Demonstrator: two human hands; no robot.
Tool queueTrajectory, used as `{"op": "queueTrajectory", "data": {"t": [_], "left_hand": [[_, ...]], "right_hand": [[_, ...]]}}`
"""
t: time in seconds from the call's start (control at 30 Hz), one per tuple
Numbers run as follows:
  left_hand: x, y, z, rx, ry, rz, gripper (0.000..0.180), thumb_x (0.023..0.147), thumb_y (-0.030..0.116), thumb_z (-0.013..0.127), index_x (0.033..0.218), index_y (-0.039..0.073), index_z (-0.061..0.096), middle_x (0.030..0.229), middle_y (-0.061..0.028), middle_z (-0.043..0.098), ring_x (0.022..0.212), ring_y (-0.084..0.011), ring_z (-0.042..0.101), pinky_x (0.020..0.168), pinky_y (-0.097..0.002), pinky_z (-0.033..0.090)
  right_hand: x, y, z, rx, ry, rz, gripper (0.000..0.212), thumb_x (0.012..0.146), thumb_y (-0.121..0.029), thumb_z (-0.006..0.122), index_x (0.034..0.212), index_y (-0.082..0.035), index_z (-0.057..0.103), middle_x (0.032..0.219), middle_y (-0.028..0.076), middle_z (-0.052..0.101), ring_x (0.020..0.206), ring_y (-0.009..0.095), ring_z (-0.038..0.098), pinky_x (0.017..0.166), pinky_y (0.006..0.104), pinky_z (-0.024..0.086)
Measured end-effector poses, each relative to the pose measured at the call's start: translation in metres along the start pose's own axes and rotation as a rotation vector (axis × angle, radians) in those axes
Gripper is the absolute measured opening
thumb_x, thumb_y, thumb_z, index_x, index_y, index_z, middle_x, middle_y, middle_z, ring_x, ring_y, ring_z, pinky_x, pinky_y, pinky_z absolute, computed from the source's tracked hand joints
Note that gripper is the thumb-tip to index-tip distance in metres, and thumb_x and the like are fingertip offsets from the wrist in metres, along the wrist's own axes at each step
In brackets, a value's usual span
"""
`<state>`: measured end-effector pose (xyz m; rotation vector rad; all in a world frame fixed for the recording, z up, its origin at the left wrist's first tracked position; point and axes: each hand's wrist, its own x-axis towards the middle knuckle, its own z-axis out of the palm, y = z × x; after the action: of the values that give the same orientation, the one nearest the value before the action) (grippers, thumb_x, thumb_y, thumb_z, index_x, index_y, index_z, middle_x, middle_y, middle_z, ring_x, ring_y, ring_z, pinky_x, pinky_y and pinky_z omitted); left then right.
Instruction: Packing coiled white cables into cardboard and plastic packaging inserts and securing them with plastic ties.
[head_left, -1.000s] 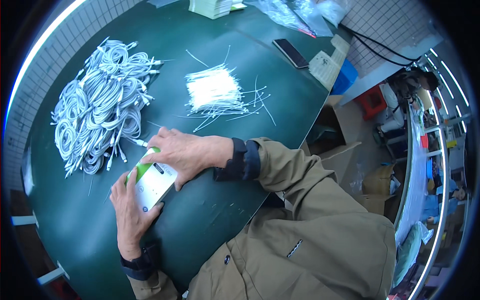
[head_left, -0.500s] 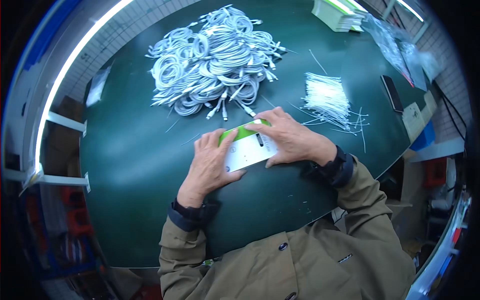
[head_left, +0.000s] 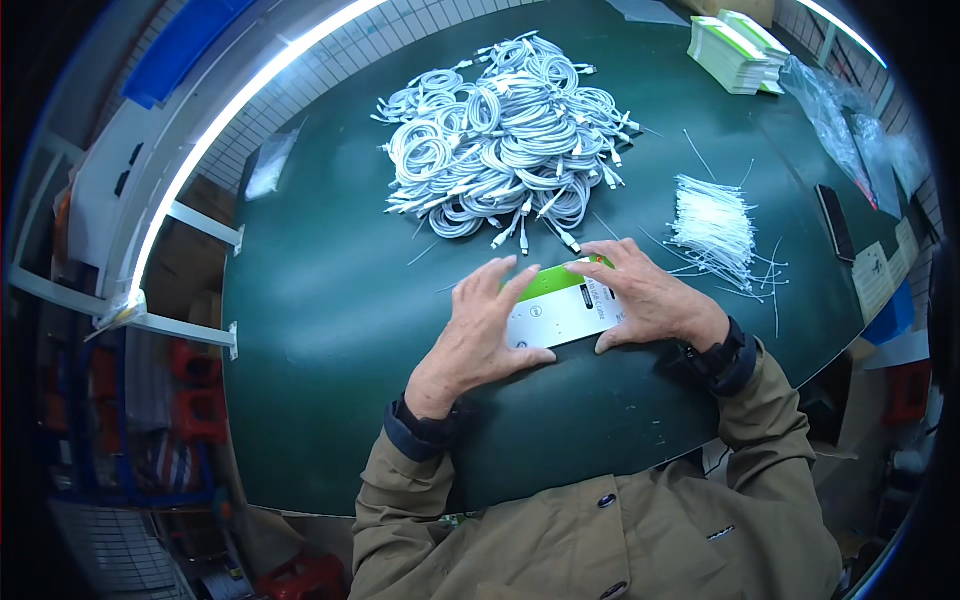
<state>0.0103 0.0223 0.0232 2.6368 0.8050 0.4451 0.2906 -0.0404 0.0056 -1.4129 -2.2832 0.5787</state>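
Note:
A flat white-and-green package lies low over the green table between my two hands. My left hand grips its left end, index finger at the far corner and thumb along the near edge. On the right end, my right hand has its fingers over the green far edge and its thumb at the near edge. A large pile of coiled white cables sits just beyond the package. To the right of the pile lies a bundle of thin white cable ties, some strewn loose.
Stacked white-and-green packages stand at the back right, beside clear plastic bags. A dark phone-like slab lies near the right edge of the table. A small clear bag is at the far left.
The whole view has shifted, so the table and hands appear further right. My left hand's fingers have loosened and spread a little on the package; the right hand keeps its hold.

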Motion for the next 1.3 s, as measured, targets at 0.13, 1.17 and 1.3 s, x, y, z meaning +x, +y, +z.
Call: {"op": "queueTrajectory", "data": {"t": [0.13,1.17,1.3], "left_hand": [[0.017,-0.020,-0.028,-0.064,0.227,-0.052,0.075,0.076,0.025,0.086,0.141,0.005,0.056,0.140,-0.0214,0.054,0.132,-0.0400,0.050,0.112,-0.0490,0.040],[0.061,-0.072,-0.086,-0.687,0.812,-0.331,0.021,0.096,0.010,0.071,0.112,-0.004,0.073,0.091,-0.0063,0.074,0.079,-0.0089,0.062,0.077,-0.0225,0.045],[0.033,-0.024,-0.075,-1.039,0.754,-0.297,0.022,0.097,0.009,0.070,0.113,-0.005,0.072,0.092,-0.0059,0.073,0.081,-0.0077,0.062,0.076,-0.0227,0.046]], "right_hand": [[-0.002,-0.001,-0.007,0.034,0.001,0.036,0.103,0.059,-0.036,0.097,0.148,-0.014,0.050,0.149,0.021,0.044,0.135,0.043,0.041,0.115,0.0510,0.039],[0.000,0.004,-0.013,0.174,0.596,-0.070,0.040,0.085,-0.009,0.079,0.122,-0.003,0.067,0.115,0.013,0.066,0.098,0.022,0.066,0.069,0.0294,0.055],[0.003,-0.012,-0.007,0.263,0.595,-0.145,0.034,0.086,-0.005,0.078,0.119,-0.002,0.069,0.109,0.013,0.069,0.090,0.019,0.068,0.068,0.0281,0.055]]}}
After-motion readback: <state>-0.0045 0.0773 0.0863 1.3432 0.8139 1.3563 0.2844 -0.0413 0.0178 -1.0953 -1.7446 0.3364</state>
